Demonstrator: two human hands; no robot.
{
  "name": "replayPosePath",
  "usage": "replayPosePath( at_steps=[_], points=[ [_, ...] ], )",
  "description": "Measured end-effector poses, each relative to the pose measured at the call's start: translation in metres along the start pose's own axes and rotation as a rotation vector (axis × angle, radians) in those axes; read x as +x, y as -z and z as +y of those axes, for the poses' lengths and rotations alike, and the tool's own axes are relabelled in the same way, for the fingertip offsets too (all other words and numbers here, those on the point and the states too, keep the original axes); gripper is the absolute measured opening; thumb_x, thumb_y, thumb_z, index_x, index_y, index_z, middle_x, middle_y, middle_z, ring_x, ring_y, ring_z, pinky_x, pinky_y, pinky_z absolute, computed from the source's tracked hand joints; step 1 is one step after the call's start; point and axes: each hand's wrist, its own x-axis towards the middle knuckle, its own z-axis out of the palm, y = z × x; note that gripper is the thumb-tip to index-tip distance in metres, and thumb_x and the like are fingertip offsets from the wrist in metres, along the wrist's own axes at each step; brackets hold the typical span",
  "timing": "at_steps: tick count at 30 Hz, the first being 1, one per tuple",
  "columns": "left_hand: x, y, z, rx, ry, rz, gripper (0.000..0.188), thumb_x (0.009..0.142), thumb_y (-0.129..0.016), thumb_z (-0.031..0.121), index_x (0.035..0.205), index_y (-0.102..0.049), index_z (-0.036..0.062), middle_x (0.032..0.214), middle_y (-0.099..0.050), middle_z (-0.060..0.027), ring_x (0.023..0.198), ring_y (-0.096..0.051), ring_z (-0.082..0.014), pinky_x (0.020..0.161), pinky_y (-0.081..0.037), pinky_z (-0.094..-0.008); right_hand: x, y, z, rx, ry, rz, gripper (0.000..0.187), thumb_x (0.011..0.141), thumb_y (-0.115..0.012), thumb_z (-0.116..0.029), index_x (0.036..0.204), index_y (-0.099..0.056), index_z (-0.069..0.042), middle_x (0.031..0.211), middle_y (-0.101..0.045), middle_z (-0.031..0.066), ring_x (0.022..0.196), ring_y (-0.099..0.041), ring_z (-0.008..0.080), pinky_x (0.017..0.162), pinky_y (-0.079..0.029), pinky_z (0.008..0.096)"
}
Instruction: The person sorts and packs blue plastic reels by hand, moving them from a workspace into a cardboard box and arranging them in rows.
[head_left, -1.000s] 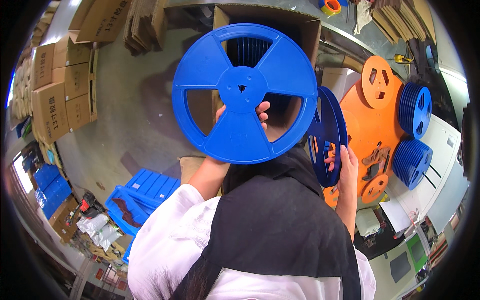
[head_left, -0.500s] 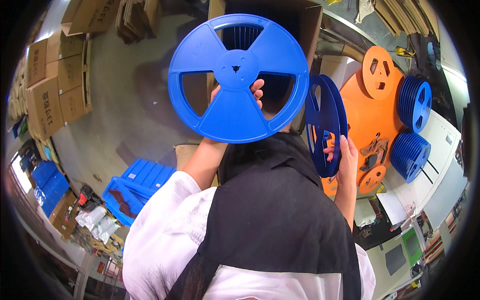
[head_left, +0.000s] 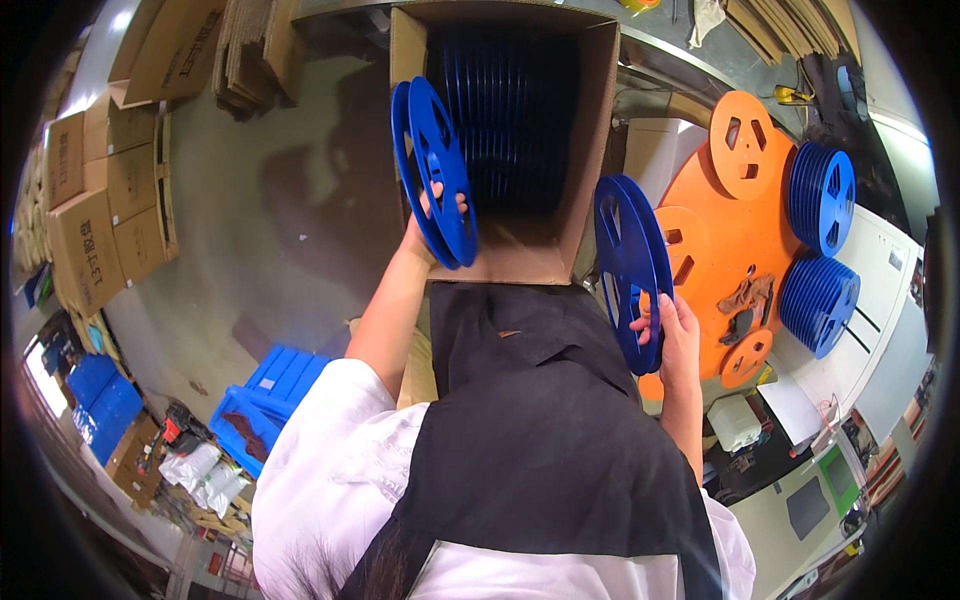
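My left hand is closed around the middle of a blue plastic reel, its fingers showing through the opening between the spokes. The reel stands nearly edge-on at the left side of an open cardboard box. Inside the box, several blue reels stand upright in a close row, with bare cardboard at the near end. On the right, my right hand grips a second blue reel near its lower rim, thumb outside and fingers through the cutout. This reel is upright, between the box and an orange disc.
The large orange disc at right carries smaller orange flanges. Blue reels stacked on rods sit at its edge, one upper stack and one lower stack. Cardboard cartons stand far left; a blue crate lies lower left.
The left reel has moved left and turned from face-on to nearly edge-on, uncovering the box and its reels. The right reel has shifted slightly down and left.
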Motion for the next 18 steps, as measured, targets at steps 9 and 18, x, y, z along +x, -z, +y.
replayPosePath(
  at_steps=[9, 18],
  points=[
    [0.128, 0.015, 0.047, 0.026, -0.063, -0.011, 0.034, 0.081, -0.064, 0.045, 0.094, -0.057, 0.0147, 0.079, -0.058, -0.0013, 0.07, -0.058, -0.0166, 0.06, -0.048, -0.0294, -0.005, 0.0, 0.014, -0.009, -0.086, 0.024, 0.029, 0.099, -0.048, -0.025, 0.105, -0.057, 0.002, 0.082, -0.058, 0.0052, 0.06, -0.06, 0.011, 0.052, -0.045, 0.0199],
    [0.127, 0.008, 0.05, -0.081, -0.1, -0.122, 0.042, 0.088, -0.055, 0.043, 0.11, -0.061, 0.008, 0.104, -0.064, -0.0065, 0.095, -0.06, -0.0242, 0.081, -0.05, -0.0341, -0.003, 0.002, 0.026, -0.019, -0.073, 0.055, 0.031, 0.099, -0.047, -0.027, 0.102, -0.056, 0.003, 0.077, -0.059, 0.0067, 0.057, -0.06, 0.0125, 0.05, -0.044, 0.0203]
  ],
)
